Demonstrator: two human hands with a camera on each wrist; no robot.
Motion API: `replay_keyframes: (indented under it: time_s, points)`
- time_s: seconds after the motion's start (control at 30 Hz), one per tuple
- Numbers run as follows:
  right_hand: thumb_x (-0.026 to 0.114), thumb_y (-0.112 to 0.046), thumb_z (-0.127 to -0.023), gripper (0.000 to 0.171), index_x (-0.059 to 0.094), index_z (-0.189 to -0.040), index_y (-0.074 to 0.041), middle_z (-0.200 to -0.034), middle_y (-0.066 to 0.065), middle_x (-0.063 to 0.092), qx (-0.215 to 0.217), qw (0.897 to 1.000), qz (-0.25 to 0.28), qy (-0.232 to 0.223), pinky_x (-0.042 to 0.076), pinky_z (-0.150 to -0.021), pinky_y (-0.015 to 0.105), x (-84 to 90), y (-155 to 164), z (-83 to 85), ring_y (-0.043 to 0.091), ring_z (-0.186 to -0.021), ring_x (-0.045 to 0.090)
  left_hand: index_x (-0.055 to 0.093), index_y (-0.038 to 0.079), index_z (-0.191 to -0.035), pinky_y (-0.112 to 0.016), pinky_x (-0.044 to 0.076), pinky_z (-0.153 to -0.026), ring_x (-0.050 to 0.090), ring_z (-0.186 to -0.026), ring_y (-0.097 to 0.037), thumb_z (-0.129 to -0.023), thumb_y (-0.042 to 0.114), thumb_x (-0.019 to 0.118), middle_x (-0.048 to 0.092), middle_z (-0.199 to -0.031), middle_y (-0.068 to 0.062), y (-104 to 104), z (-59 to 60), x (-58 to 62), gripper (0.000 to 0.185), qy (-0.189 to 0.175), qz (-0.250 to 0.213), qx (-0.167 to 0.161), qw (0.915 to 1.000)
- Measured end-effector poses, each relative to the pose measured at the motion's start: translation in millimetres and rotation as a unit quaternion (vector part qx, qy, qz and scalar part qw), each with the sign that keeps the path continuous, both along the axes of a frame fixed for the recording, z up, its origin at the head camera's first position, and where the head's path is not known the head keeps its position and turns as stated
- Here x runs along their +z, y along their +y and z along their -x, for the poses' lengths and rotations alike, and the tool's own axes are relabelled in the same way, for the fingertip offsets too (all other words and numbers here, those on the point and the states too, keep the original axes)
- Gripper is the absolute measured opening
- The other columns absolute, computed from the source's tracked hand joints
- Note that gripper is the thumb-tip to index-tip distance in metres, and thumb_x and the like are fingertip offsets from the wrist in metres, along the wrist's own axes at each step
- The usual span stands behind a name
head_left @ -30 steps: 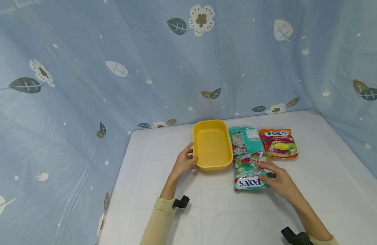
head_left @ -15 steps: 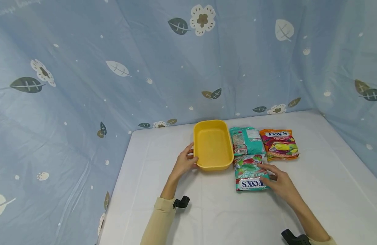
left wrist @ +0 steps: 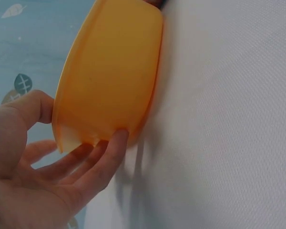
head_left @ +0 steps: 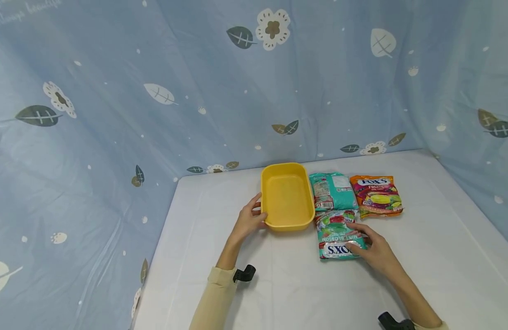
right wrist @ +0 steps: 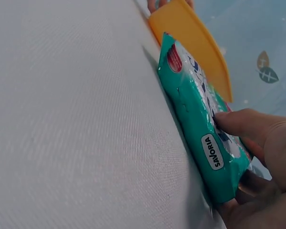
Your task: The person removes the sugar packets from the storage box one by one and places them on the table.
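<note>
The left hand point(head_left: 248, 221) rests against the near left corner of the yellow plastic tub point(head_left: 286, 196), thumb on the rim and fingers spread along the outer wall; in the left wrist view the fingers point(left wrist: 93, 160) lie nearly straight under the tub point(left wrist: 109, 76) edge, so the hand steadies it rather than clamps it. The tub sits open side up on the white tablecloth point(head_left: 204, 256), its inside bare. Just to its right, a teal candy bag point(head_left: 333, 189) lies face down, touching or nearly touching the tub's wall. In front of that bag lies the Fox's mint blossom candy bag point(head_left: 335, 233), its top edge meeting the teal bag's lower edge. The right hand point(head_left: 373, 251) grips this mint bag at its right edge; in the right wrist view the thumb point(right wrist: 243, 125) presses on the upper face of the bag point(right wrist: 200, 129) while the other fingers curl beneath it, pinching it, with that side raised off the cloth. Farthest right, an orange Fox's fruits candy bag point(head_left: 376, 195) lies flat beside the teal bag.
</note>
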State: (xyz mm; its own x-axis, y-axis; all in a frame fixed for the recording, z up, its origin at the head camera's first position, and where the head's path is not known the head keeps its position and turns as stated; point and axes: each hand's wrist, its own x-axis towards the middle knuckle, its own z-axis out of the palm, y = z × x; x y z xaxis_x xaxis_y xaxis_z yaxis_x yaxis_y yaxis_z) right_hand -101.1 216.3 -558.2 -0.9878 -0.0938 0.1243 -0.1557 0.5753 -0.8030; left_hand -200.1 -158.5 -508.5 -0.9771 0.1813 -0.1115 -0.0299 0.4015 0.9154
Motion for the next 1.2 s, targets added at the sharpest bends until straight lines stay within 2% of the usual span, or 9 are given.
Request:
replay_keyframes:
  time_s: [0.13, 0.27, 0.33, 0.43, 0.57, 0.67, 0.8, 0.9, 1.2]
  points:
    - [0.074, -0.029, -0.087, 0.055, 0.054, -0.137, -0.018, -0.136, 0.014, 0.057, 0.001, 1.000, -0.008, -0.010, 0.044, -0.081, 0.010, 1.9, 0.6, 0.2, -0.010, -0.100, 0.045, 0.029, 0.017, -0.155, -0.036, 0.062, -0.080, 0.059, -0.119, -0.038, -0.091, 0.010, 0.063, 0.052, -0.138, -0.023, 1.1, -3.2, 9.8, 0.073, -0.006, -0.001, -0.011, 0.9999]
    - [0.074, -0.028, -0.087, 0.055, 0.054, -0.137, -0.017, -0.134, 0.013, 0.059, 0.005, 1.000, -0.006, -0.016, 0.047, -0.080, 0.012, 3.6, 1.4, 0.5, -0.009, -0.099, 0.046, 0.031, 0.019, -0.155, -0.033, 0.062, -0.079, 0.060, -0.118, -0.035, -0.090, 0.011, 0.064, 0.053, -0.137, -0.021, 1.5, -4.1, 9.3, 0.073, -0.005, 0.008, -0.005, 0.9999]
    - [0.074, -0.028, -0.087, 0.055, 0.055, -0.137, -0.016, -0.133, 0.014, 0.059, 0.007, 1.000, -0.005, -0.016, 0.047, -0.080, 0.012, 4.7, 1.7, 0.8, -0.010, -0.099, 0.047, 0.032, 0.022, -0.154, -0.032, 0.062, -0.078, 0.061, -0.117, -0.032, -0.089, 0.013, 0.064, 0.054, -0.136, -0.017, 0.3, -1.2, 0.3, 0.073, 0.000, 0.008, 0.002, 1.0000]
    - [0.074, -0.029, -0.087, 0.055, 0.054, -0.136, -0.016, -0.132, 0.015, 0.060, 0.007, 1.000, -0.016, -0.017, 0.048, -0.079, 0.014, 7.7, 2.1, 1.4, -0.007, -0.098, 0.047, 0.032, 0.022, -0.154, -0.032, 0.061, -0.079, 0.062, -0.116, -0.032, -0.089, 0.013, 0.064, 0.055, -0.137, -0.017, 0.3, -0.5, 0.1, 0.073, 0.002, 0.011, 0.001, 0.9999]
    - [0.074, -0.032, -0.087, 0.055, 0.054, -0.136, -0.018, -0.132, 0.014, 0.060, 0.003, 0.999, -0.034, -0.021, 0.048, -0.078, 0.016, 8.9, 1.9, 2.7, 0.001, -0.098, 0.050, 0.033, 0.023, -0.154, -0.034, 0.061, -0.082, 0.062, -0.117, -0.032, -0.089, 0.013, 0.064, 0.055, -0.137, -0.018, 0.4, 0.0, 0.5, 0.073, 0.004, 0.011, 0.000, 0.9999]
    - [0.074, -0.033, -0.086, 0.055, 0.054, -0.135, -0.018, -0.133, 0.014, 0.059, 0.002, 0.999, -0.039, -0.025, 0.049, -0.082, 0.017, 8.4, 1.9, 3.4, 0.012, -0.105, 0.054, 0.033, 0.023, -0.154, -0.036, 0.061, -0.082, 0.061, -0.116, -0.033, -0.090, 0.012, 0.064, 0.055, -0.137, -0.019, 0.4, -0.4, 0.5, 0.073, 0.006, 0.009, -0.001, 0.9999]
    - [0.074, -0.032, -0.087, 0.055, 0.053, -0.134, -0.015, -0.134, 0.016, 0.058, 0.006, 0.999, -0.037, -0.029, 0.050, -0.086, 0.018, 9.5, 2.0, 4.0, 0.027, -0.113, 0.056, 0.031, 0.023, -0.155, -0.032, 0.061, -0.079, 0.061, -0.117, -0.031, -0.090, 0.013, 0.064, 0.054, -0.137, -0.017, 0.3, -0.2, 0.2, 0.073, 0.002, 0.009, -0.005, 0.9999]
    - [0.073, -0.034, -0.088, 0.054, 0.053, -0.134, -0.014, -0.135, 0.016, 0.058, 0.010, 0.999, -0.035, -0.035, 0.049, -0.087, 0.018, 11.0, 2.2, 3.8, 0.033, -0.117, 0.056, 0.031, 0.022, -0.155, -0.030, 0.062, -0.075, 0.061, -0.116, -0.031, -0.090, 0.013, 0.064, 0.053, -0.137, -0.017, -0.1, -0.3, 0.1, 0.073, 0.000, 0.008, -0.008, 0.9999]
    - [0.071, -0.038, -0.089, 0.054, 0.052, -0.134, -0.016, -0.138, 0.014, 0.056, 0.013, 0.998, -0.038, -0.057, 0.047, -0.090, 0.016, 11.7, 3.7, 5.9, 0.028, -0.120, 0.052, 0.030, 0.019, -0.155, -0.032, 0.062, -0.075, 0.061, -0.118, -0.033, -0.090, 0.013, 0.064, 0.053, -0.138, -0.018, -1.2, 0.7, 1.9, 0.074, 0.006, 0.007, -0.015, 0.9999]
